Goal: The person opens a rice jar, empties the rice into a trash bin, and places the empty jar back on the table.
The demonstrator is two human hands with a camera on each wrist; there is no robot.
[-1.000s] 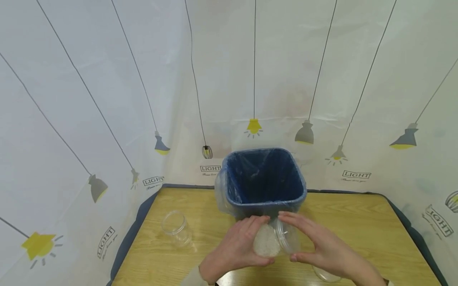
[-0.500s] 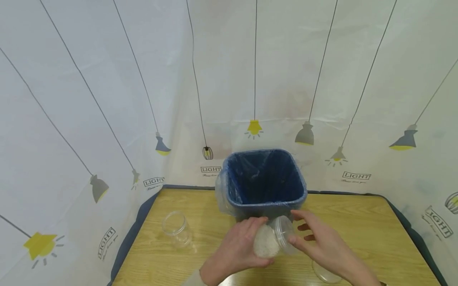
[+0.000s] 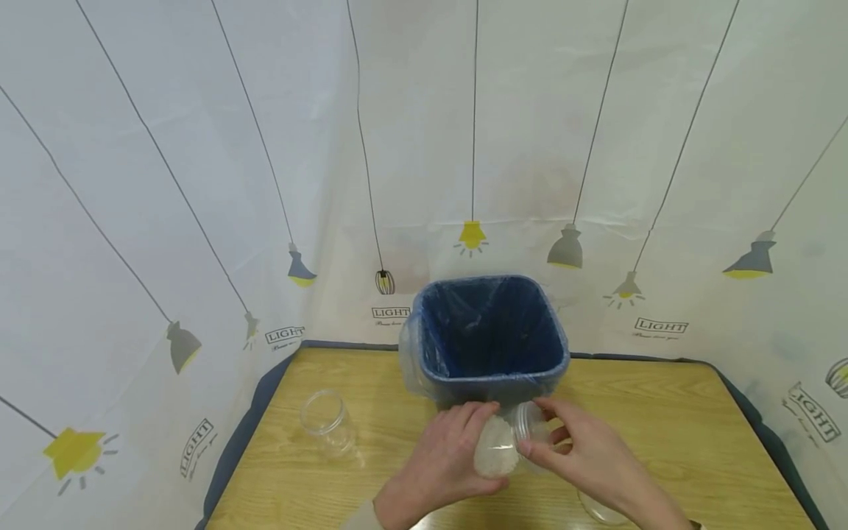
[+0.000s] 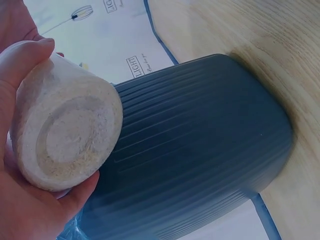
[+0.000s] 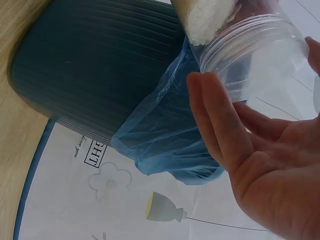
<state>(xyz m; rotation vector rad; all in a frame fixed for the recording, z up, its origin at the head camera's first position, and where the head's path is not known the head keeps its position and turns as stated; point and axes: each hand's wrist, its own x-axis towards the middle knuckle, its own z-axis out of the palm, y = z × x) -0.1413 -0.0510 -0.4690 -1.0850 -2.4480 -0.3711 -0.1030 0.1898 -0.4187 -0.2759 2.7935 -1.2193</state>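
In the head view my left hand [image 3: 447,456] grips a clear jar [image 3: 495,449] of white, rice-like grains, tilted on its side in front of the bin. The left wrist view shows the jar's round base [image 4: 75,135], with grains visible through it. At the jar's other end is a clear, ridged, lid-like part [image 3: 532,430]. My right hand [image 3: 589,449] holds that part between thumb and fingers. In the right wrist view the fingertips [image 5: 212,82] touch its ridged rim, and the thumb lies on its far side.
A blue bin [image 3: 493,379] with a clear bluish liner [image 5: 165,130] stands just beyond my hands. A clear open jar [image 3: 327,423] is upright on the wooden table [image 3: 377,412] at left. Another clear round object [image 3: 601,509] lies partly behind my right forearm.
My right hand's fingers and thumb have shifted round the clear ridged part, with the fingers now more bent. My left hand keeps its hold on the jar, almost in place.
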